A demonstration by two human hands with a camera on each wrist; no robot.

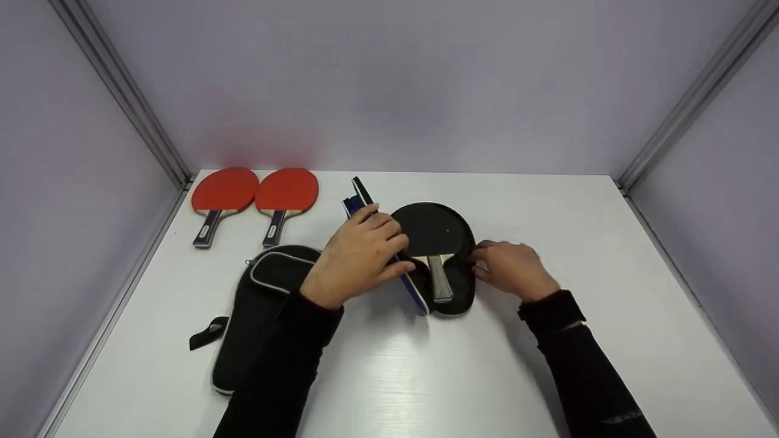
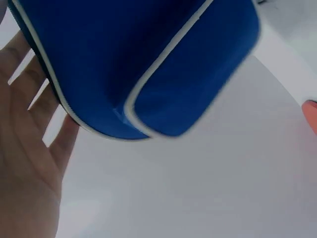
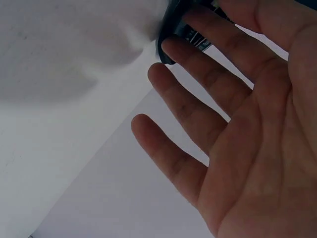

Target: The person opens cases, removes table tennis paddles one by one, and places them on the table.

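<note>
A table tennis paddle (image 1: 441,280) with a black face and wooden handle lies inside an opened paddle case (image 1: 465,301) with a dark lining. The case's blue lid (image 2: 99,74), with a pale-piped pocket, stands tilted up on the left. My left hand (image 1: 364,252) is at this lid, its fingers fairly straight against the lid's edge. At the case's right rim, my right hand (image 1: 514,267) pinches the edge between thumb and forefinger. In the right wrist view its other fingers extend loosely. A second, black paddle case (image 1: 255,328) with pale piping lies beneath and beside my left forearm.
Two red paddles, a left one (image 1: 225,190) and a right one (image 1: 287,190), lie side by side at the back left of the white table (image 1: 389,377). A black strap (image 1: 208,333) sticks out from the black case. Pale panels enclose the table's back and sides.
</note>
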